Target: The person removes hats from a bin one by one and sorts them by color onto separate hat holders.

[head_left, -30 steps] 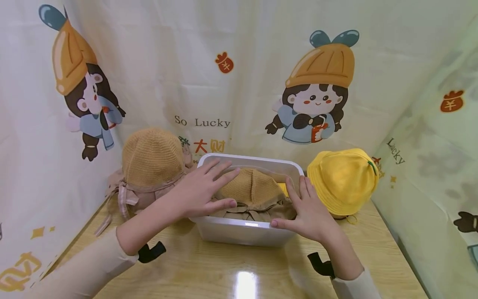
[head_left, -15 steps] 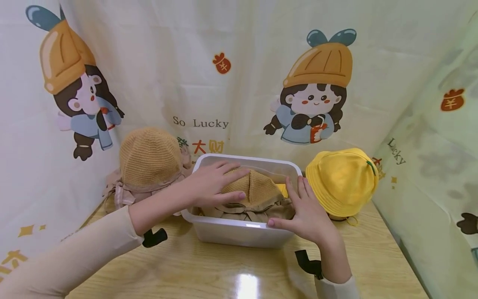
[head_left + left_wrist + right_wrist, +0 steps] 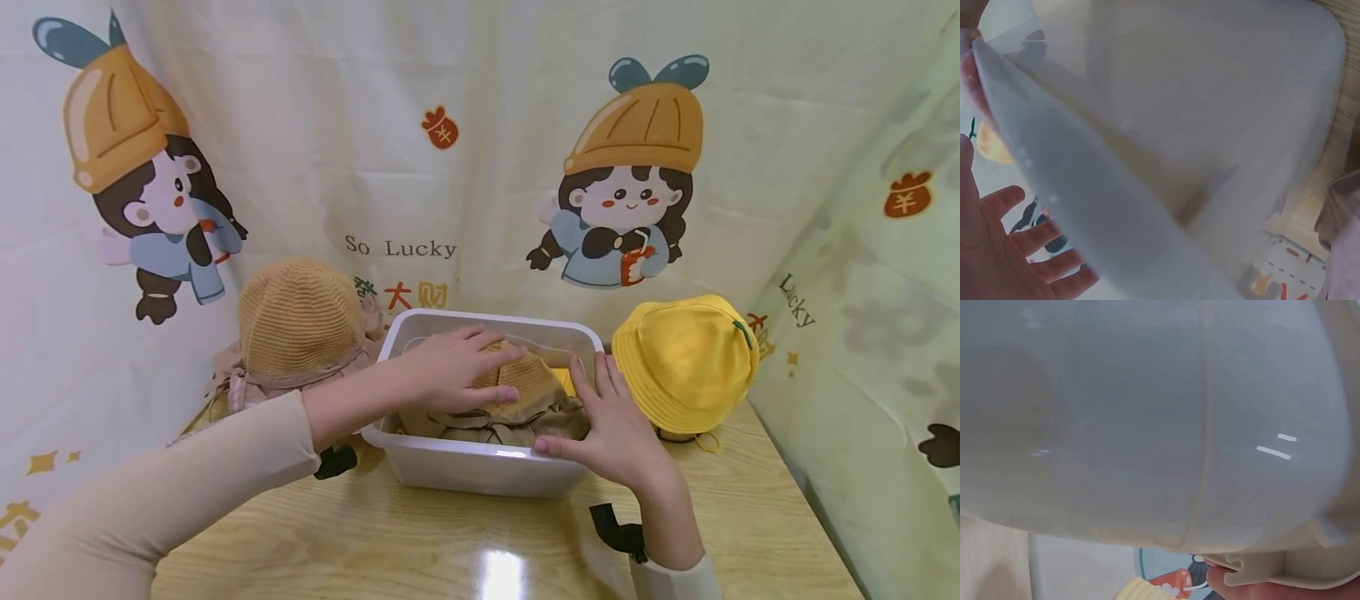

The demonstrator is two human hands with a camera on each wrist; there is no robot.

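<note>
A white plastic tub (image 3: pixel 480 473) stands on the wooden table. Inside it lies a tan knitted hat (image 3: pixel 536 385) with a brown fabric brim and a tied bow. A bit of something yellow (image 3: pixel 564 380) shows behind that hat. My left hand (image 3: pixel 453 375) lies over the hat's left side with its fingers extended, covering part of the crown. The left wrist view also shows this hand (image 3: pixel 1004 253) with spread fingers beside the tub's pale wall. My right hand (image 3: pixel 615 433) rests on the tub's right front corner, its thumb at the front rim and its fingers along the right rim.
Left of the tub sits another tan knitted hat (image 3: pixel 300 321) with a pinkish ribbon. A yellow bucket hat (image 3: pixel 686 367) with a green stem detail sits to the right. A printed cloth (image 3: pixel 510 108) hangs behind and at the sides of the table (image 3: pixel 420 542).
My left hand has moved right, from the tub's left rim to over the hat in it. My right hand stays at the right corner.
</note>
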